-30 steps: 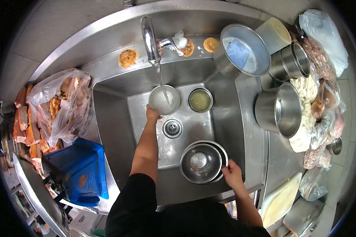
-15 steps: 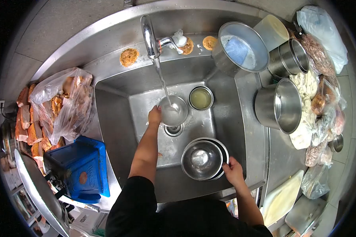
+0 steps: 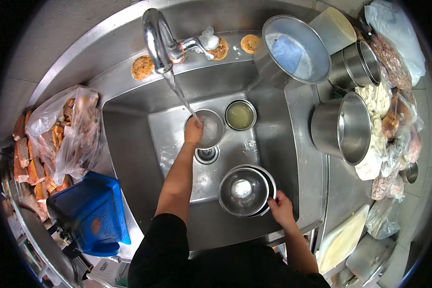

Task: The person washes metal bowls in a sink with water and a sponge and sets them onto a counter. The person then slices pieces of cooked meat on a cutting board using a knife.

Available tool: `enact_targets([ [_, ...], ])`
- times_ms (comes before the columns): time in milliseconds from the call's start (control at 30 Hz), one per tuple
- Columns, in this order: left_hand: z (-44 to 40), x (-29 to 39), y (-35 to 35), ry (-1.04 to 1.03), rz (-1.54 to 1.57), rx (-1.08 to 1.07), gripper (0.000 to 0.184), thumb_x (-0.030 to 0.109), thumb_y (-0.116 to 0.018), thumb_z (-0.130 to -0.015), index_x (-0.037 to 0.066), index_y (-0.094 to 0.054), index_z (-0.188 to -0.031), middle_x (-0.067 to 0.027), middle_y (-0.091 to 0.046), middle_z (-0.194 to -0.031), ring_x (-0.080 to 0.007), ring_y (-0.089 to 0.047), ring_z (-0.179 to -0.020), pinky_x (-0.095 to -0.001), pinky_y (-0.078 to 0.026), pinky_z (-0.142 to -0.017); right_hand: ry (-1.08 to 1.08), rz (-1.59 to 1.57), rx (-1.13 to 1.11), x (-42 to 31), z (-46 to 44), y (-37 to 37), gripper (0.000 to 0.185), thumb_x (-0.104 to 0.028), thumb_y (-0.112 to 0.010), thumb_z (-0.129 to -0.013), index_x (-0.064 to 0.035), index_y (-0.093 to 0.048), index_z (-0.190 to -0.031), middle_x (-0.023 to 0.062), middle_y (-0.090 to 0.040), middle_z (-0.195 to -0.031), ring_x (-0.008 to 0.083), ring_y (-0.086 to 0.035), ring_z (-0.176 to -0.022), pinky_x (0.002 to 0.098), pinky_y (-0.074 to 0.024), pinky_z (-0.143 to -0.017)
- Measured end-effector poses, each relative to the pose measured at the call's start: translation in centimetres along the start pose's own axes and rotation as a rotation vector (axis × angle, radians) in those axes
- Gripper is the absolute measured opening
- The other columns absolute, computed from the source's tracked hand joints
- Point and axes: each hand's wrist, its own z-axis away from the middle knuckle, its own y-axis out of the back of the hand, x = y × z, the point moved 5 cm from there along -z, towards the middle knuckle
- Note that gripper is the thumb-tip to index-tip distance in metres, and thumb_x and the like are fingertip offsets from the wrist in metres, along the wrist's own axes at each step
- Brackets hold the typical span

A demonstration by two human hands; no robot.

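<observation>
Water runs from the faucet onto my left hand, which is at the left rim of a small metal bowl in the sink. What its fingers do inside the bowl is hard to make out. My right hand grips the right rim of two nested metal bowls at the sink's lower right. Behind the small bowl stands a metal container of yellowish liquid. The drain shows just below the small bowl.
A large pot with a blue cloth stands at the back right corner. Another metal pot is on the right counter. Bagged meat and a blue container lie left. A white board is lower right.
The small bowl moved right and nearer me, then slightly back. My left hand shifted from its outer side onto its rim, under the water. My right hand stayed on the nested bowls. The view shifted a little.
</observation>
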Motion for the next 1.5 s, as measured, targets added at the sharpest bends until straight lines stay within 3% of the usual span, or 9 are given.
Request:
enact_targets([
  [167, -1.0, -7.3, -6.7, 0.748, 0.668, -0.327, 0.035, 0.037, -0.061, -0.098, 0.009, -0.061, -0.120, -0.0058, -0.068, -0.097, -0.0181, -0.065, -0.085, -0.0362, -0.051, -0.080, -0.017, -0.088, 0.009, 1.0, 0.2, 0.0, 0.022, -0.022, -0.067, -0.087, -0.0049, -0.067, -0.101, 0.0124, -0.070, -0.082, 0.0222, -0.065, -0.071, 0.0371, -0.0507, -0.067],
  [300, 0.5, -3.3, -6.8, 0.755, 0.947, -0.554, 0.034, 0.039, -0.061, -0.098, 0.013, -0.060, -0.121, -0.0042, -0.065, -0.099, -0.0179, -0.062, -0.088, -0.0416, -0.050, -0.080, -0.069, 0.074, -0.015, 0.7, -0.3, 0.4, 0.022, -0.020, -0.067, -0.088, -0.0041, -0.067, -0.103, 0.0122, -0.070, -0.082, 0.0225, -0.066, -0.073, 0.0368, -0.0509, -0.068],
  [367, -0.7, -4.1, -5.8, 0.790, 1.283, -0.032, 0.035, 0.041, -0.054, -0.099, 0.013, -0.061, -0.119, -0.0028, -0.063, -0.095, -0.0166, -0.059, -0.089, -0.0368, -0.049, -0.082, -0.057, 0.020, -0.001, 1.5, -0.6, 0.0, 0.022, -0.021, -0.066, -0.088, -0.0041, -0.067, -0.103, 0.0126, -0.070, -0.082, 0.0233, -0.066, -0.072, 0.0375, -0.0509, -0.068],
  [600, 1.7, 2.8, -5.9, -0.074, -0.392, -0.630, 0.087, 0.077, -0.053, -0.085, 0.017, -0.045, -0.148, -0.0186, -0.050, -0.145, -0.0356, -0.040, -0.141, -0.0519, -0.035, -0.113, -0.040, -0.011, -0.029, 1.6, -0.7, -0.7, 0.023, -0.021, -0.065, -0.087, -0.0038, -0.067, -0.102, 0.0138, -0.070, -0.081, 0.0248, -0.067, -0.071, 0.0388, -0.0514, -0.068],
  [700, 5.1, 4.5, -2.1, -0.230, -0.616, -0.587, 0.048, 0.039, -0.056, -0.095, 0.020, -0.056, -0.139, -0.0166, -0.061, -0.133, -0.0337, -0.052, -0.131, -0.0520, -0.042, -0.106, -0.050, 0.001, -0.036, -1.6, 0.0, 0.2, 0.023, -0.021, -0.065, -0.086, -0.0038, -0.067, -0.101, 0.0136, -0.070, -0.080, 0.0240, -0.067, -0.071, 0.0381, -0.0513, -0.067],
  [767, 4.8, 4.7, 0.3, -0.062, -0.414, -0.470, 0.033, 0.020, -0.056, -0.092, 0.015, -0.066, -0.123, -0.0163, -0.068, -0.115, -0.0343, -0.063, -0.114, -0.0457, -0.049, -0.097, -0.011, 0.017, -0.001, -2.4, 0.3, 0.6, 0.023, -0.021, -0.065, -0.086, -0.0038, -0.068, -0.101, 0.0134, -0.070, -0.079, 0.0237, -0.067, -0.070, 0.0381, -0.0511, -0.065],
  [1067, -1.2, 12.0, 8.5, 0.082, 0.137, -0.303, 0.060, 0.061, -0.065, -0.089, 0.002, -0.070, -0.091, -0.0209, -0.072, -0.092, -0.0339, -0.070, -0.087, -0.0432, -0.052, -0.083, 0.078, -0.018, 0.025, -3.5, 2.3, 1.6, 0.016, -0.017, -0.066, -0.085, -0.0036, -0.066, -0.093, 0.0040, -0.062, -0.073, 0.0136, -0.056, -0.066, 0.0308, -0.0462, -0.063],
  [1300, -2.2, 21.8, 15.8, -0.025, 0.093, -0.190, 0.055, 0.060, -0.065, -0.090, 0.005, -0.068, -0.085, -0.0104, -0.062, -0.065, -0.0229, -0.057, -0.062, -0.0392, -0.047, -0.065, 0.191, -0.082, 0.034, -5.0, 4.0, 1.6, 0.020, -0.022, -0.064, -0.084, -0.0015, -0.064, -0.087, 0.0120, -0.064, -0.065, 0.0235, -0.065, -0.058, 0.0378, -0.0497, -0.057],
  [1500, -7.4, 27.1, 16.8, 0.033, 0.488, -0.357, 0.058, 0.042, -0.077, -0.086, 0.002, -0.061, -0.124, -0.0082, -0.068, -0.101, -0.0154, -0.062, -0.090, -0.0317, -0.051, -0.076, 0.200, 0.001, -0.015, -6.2, 5.7, 1.4, 0.022, -0.022, -0.066, -0.082, -0.0020, -0.064, -0.091, 0.0100, -0.064, -0.072, 0.0191, -0.061, -0.064, 0.0346, -0.0484, -0.060],
])
